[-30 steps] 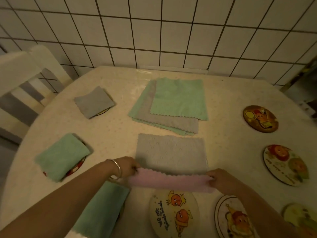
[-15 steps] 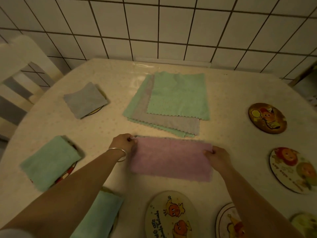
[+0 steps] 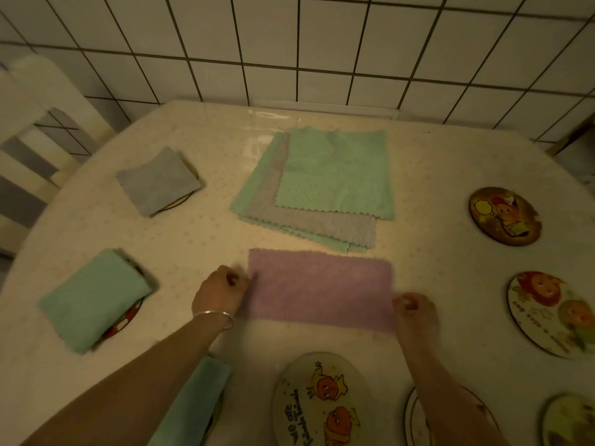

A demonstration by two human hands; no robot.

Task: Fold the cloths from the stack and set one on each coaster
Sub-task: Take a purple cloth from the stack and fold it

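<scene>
At the far left of the frame I see a white chair [image 3: 35, 130] beside the table [image 3: 199, 249]. Left of centre, a folded green cloth [image 3: 93, 299] covers most of a coaster [image 3: 128, 320], only a red and white edge showing. Above it, in the upper left of the tabletop, a folded grey cloth [image 3: 157, 180] lies on another coaster whose pale rim [image 3: 180, 202] peeks out below. At the bottom, under my left forearm, a third folded cloth [image 3: 193, 403], green, lies partly hidden.

My left hand [image 3: 219, 292] rests at the left edge of the pink cloth [image 3: 320, 289], fingers curled together; I cannot tell whether they pinch the fabric. A silver bangle [image 3: 214, 317] circles that wrist. The pink cloth lies flat in the middle of the frame as a wide rectangle, folded in half it seems. Just above it, apart from it, is the stack [image 3: 318, 188] of unfolded cloths: green on top, grey beneath, green lower still.

My right hand [image 3: 415, 317] is at the cloth's lower right corner, fingers bent loosely together and touching or just beside the edge.

At bottom centre lies a bare cartoon coaster [image 3: 322, 400]. To the right are more bare coasters: one partly behind my right arm [image 3: 415, 416], one in the bottom right corner [image 3: 570, 420], a large pale one [image 3: 550, 312] at the right edge, and a dark one [image 3: 504, 215] above it.
</scene>
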